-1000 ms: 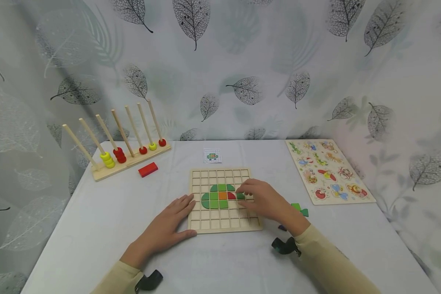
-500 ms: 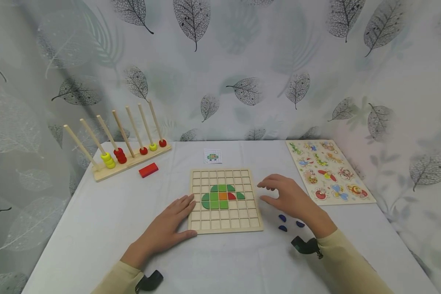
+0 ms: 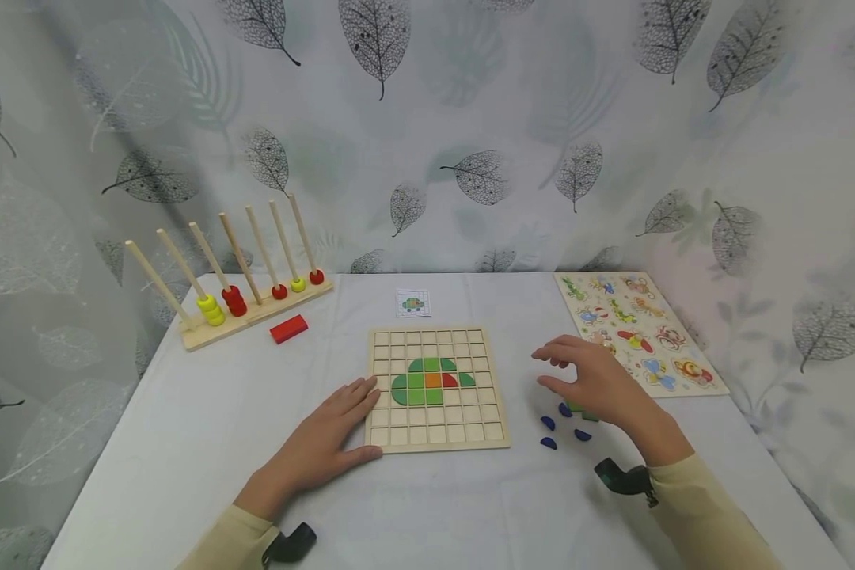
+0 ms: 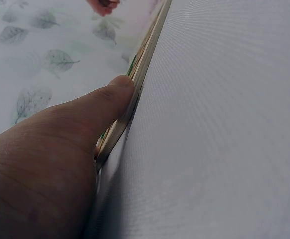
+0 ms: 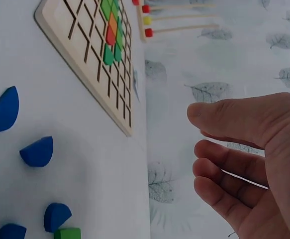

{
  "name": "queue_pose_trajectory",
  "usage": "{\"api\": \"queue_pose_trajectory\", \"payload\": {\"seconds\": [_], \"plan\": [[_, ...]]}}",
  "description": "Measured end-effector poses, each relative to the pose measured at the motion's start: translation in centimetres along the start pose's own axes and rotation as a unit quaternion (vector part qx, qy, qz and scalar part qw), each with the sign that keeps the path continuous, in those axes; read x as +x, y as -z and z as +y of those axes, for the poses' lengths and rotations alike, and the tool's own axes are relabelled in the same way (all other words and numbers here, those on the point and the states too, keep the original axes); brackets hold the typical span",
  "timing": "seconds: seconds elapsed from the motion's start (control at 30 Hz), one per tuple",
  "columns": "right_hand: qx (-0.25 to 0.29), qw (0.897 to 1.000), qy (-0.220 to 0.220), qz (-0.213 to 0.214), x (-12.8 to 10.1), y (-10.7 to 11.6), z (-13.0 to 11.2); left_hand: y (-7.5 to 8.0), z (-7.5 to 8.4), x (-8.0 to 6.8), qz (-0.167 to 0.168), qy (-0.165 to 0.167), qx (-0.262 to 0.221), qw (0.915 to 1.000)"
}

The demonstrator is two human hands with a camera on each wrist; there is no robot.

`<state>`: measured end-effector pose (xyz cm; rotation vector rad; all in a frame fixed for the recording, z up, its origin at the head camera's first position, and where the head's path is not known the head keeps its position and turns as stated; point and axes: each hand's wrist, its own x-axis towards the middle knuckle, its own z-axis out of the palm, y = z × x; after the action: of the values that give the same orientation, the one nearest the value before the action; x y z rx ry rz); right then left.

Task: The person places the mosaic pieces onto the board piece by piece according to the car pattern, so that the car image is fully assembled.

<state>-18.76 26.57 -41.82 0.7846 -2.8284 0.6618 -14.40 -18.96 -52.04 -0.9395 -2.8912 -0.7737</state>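
Observation:
A wooden grid board lies mid-table with green, orange and red pieces set in its cells. My left hand rests along the board's left edge, fingers straight; the left wrist view shows its thumb against the edge. Raised over the table right of the board, my right hand has loosely bent fingers with nothing between them. Below it lie several blue half-round pieces, and a green square piece is partly hidden by the hand in the head view. Past the board sits a small pattern card.
A wooden peg rack with red and yellow rings stands at the back left. In front of it is a red block. An animal peg puzzle lies at the right. A leaf-print curtain hangs behind the table.
My right hand has drawn away from the green piece at the grid's right side and moved right, above the loose pieces. The left hand has stayed in place.

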Motion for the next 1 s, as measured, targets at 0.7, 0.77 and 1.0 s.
{"api": "queue_pose_trajectory", "payload": {"seconds": [0.7,0.77,1.0], "plan": [[-0.004,0.996,-0.088,-0.033,-3.4,1.3,3.9,0.2,0.2,0.1,-0.011,0.005,0.003,0.9999],[-0.006,0.994,-0.100,-0.038,-3.6,1.2,4.2,0.2,0.2,0.1,-0.012,0.007,0.002,0.9999],[0.017,0.989,-0.134,-0.058,-4.6,0.4,5.1,0.2,0.2,0.1,-0.013,0.006,0.008,0.9999]]}}
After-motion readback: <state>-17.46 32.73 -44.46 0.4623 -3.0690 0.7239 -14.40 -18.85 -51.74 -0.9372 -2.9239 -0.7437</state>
